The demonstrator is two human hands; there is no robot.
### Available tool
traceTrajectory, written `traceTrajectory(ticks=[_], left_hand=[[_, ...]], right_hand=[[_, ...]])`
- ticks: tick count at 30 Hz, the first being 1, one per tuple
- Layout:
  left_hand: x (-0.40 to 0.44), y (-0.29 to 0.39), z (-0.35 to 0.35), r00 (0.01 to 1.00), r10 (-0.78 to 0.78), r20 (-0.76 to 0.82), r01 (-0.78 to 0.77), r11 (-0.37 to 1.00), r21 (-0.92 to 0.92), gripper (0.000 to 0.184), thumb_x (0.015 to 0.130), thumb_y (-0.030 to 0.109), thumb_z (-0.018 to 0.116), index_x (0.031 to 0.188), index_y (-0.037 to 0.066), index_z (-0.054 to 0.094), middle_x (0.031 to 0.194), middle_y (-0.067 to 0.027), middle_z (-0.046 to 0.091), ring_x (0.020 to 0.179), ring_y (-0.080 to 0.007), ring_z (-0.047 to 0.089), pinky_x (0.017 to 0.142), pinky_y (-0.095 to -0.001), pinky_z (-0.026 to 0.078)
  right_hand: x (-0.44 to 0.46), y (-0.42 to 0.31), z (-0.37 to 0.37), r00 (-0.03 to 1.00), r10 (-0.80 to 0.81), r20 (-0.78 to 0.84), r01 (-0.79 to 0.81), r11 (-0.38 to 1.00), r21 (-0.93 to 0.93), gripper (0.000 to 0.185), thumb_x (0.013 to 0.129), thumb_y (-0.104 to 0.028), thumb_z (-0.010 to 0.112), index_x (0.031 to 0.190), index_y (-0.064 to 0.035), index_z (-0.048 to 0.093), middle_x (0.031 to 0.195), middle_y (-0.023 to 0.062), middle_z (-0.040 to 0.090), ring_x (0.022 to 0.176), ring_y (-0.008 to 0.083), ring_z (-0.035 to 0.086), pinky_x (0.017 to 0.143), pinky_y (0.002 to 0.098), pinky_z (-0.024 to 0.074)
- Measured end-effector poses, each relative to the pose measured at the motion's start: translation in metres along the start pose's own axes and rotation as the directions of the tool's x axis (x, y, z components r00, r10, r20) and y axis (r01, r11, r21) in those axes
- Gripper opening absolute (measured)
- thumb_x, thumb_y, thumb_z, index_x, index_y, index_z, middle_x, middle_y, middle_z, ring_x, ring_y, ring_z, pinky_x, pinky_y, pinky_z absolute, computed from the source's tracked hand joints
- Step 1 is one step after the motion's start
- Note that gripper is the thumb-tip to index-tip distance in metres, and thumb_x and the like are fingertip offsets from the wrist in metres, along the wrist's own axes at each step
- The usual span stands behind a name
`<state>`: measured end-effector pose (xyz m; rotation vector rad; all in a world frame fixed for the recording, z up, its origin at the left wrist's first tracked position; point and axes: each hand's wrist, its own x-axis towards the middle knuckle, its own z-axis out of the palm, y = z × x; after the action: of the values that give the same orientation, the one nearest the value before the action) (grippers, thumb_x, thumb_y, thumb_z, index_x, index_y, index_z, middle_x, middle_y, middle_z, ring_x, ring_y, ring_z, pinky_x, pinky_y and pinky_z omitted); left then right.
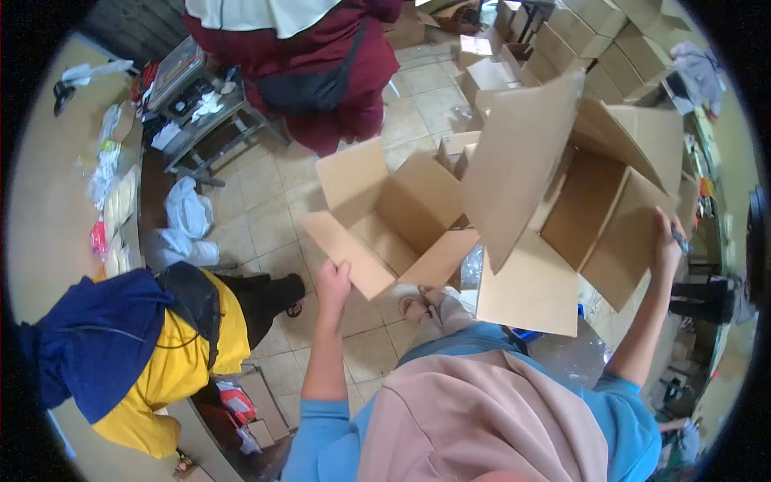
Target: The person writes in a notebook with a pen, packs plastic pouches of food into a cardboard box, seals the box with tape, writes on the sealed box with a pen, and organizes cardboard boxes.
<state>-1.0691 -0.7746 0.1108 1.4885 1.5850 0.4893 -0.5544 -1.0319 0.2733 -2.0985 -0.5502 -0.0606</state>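
My left hand (pixel 332 283) is closed on a flap of the smaller cardboard box (pixel 384 241), whose flaps stand open and whose inside looks bare. Over to the right, my right hand (pixel 668 239) grips the edge of a flap on a larger cardboard box (pixel 528 281). That box is tilted with its flaps spread, and its opening faces me. A small dark object (pixel 680 238) shows at my right fingers, too small to name. The larger box overlaps the right side of the smaller one in view.
One person in maroon clothing (pixel 377 72) stands ahead; another in a yellow top (pixel 161 386) is at the left. Stacked cartons (pixel 562 48) fill the back right. A small wooden table (pixel 217 108) and white plastic bags (pixel 189 209) stand on the left over the tiled floor (pixel 273 217).
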Motion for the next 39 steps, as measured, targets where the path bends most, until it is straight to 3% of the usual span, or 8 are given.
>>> traceTrajectory(ticks=[9,16,21,28,32,34,36,39], left_hand=[[0.105,0.136,0.099,0.974,0.128,0.188,-0.088,0.974,-0.209,0.021,0.078,0.016,0.056,0.075,-0.005,0.056,0.062,-0.0123,0.059,0.058,-0.0189,0.057,0.055,-0.0342,0.045],[0.234,0.214,0.183,0.837,0.538,0.102,-0.533,0.843,-0.072,0.024,0.075,0.018,0.055,0.077,-0.006,0.06,0.061,-0.0135,0.058,0.052,-0.0163,0.057,0.047,-0.0314,0.043],[0.312,0.313,0.221,0.892,0.326,0.313,-0.215,0.916,-0.34,0.021,0.073,0.014,0.053,0.073,-0.006,0.06,0.062,-0.0118,0.059,0.051,-0.0172,0.056,0.042,-0.0327,0.042],[0.475,0.354,0.326,0.934,0.033,0.357,0.046,0.977,-0.21,0.018,0.075,0.008,0.054,0.084,-0.007,0.059,0.077,-0.0126,0.061,0.056,-0.0208,0.059,0.044,-0.0342,0.045],[0.597,0.321,0.405,0.955,0.169,0.242,-0.142,0.982,-0.125,0.028,0.082,0.017,0.055,0.095,-0.007,0.056,0.089,-0.016,0.062,0.077,-0.0258,0.062,0.062,-0.0371,0.049],[0.594,0.34,0.402,0.97,0.074,0.23,0.036,0.898,-0.439,0.052,0.084,0.031,0.054,0.122,-0.004,0.042,0.111,-0.0198,0.055,0.095,-0.0312,0.057,0.077,-0.0423,0.047],[0.599,0.351,0.399,0.943,-0.147,0.3,0.247,0.91,-0.332,0.096,0.083,0.056,0.045,0.137,0.006,-0.017,0.141,-0.02,0.023,0.123,-0.0339,0.035,0.095,-0.0475,0.036],[0.636,0.29,0.439,0.873,-0.328,0.362,0.408,0.897,-0.172,0.099,0.082,0.061,0.043,0.136,0.004,-0.018,0.14,-0.0209,0.025,0.123,-0.0346,0.035,0.097,-0.0456,0.034]], right_hand=[[-0.05,0.105,-0.098,0.967,0.145,-0.211,-0.182,0.968,-0.171,0.028,0.081,-0.023,0.058,0.091,0.0037,0.06,0.08,0.0051,0.061,0.071,0.0154,0.055,0.064,0.0282,0.0445],[-0.092,0.14,-0.096,0.763,0.499,-0.411,-0.387,0.862,0.329,0.021,0.081,-0.019,0.06,0.087,0.0012,0.06,0.079,0.0058,0.06,0.07,0.0153,0.055,0.061,0.0281,0.045],[-0.116,0.098,-0.048,0.64,0.545,-0.542,-0.483,0.833,0.269,0.019,0.081,-0.017,0.058,0.088,0.0009,0.059,0.083,0.0061,0.06,0.071,0.0155,0.056,0.062,0.0285,0.046],[-0.107,0.019,0.01,0.494,0.552,-0.671,-0.564,0.792,0.236,0.021,0.083,-0.018,0.053,0.091,0.001,0.058,0.086,0.0088,0.059,0.077,0.0179,0.055,0.068,0.0305,0.0458],[-0.079,-0.036,0.038,0.469,0.579,-0.667,-0.683,0.716,0.141,0.024,0.083,-0.018,0.054,0.097,0.0014,0.057,0.092,0.0106,0.059,0.082,0.0198,0.056,0.072,0.0316,0.0457],[-0.075,-0.052,0.049,0.378,0.579,-0.722,-0.705,0.686,0.182,0.029,0.083,-0.02,0.055,0.103,0.0015,0.056,0.094,0.0112,0.059,0.084,0.0202,0.056,0.073,0.031,0.0455],[-0.062,-0.061,0.062,0.357,0.574,-0.737,-0.72,0.671,0.174,0.032,0.084,-0.023,0.055,0.106,0.0008,0.056,0.097,0.0112,0.059,0.086,0.0198,0.056,0.075,0.0303,0.0453],[-0.016,-0.07,0.1,0.525,0.539,-0.659,-0.678,0.733,0.059,0.026,0.084,-0.02,0.056,0.099,0.0013,0.057,0.092,0.0084,0.059,0.083,0.0176,0.055,0.073,0.0294,0.0444]])
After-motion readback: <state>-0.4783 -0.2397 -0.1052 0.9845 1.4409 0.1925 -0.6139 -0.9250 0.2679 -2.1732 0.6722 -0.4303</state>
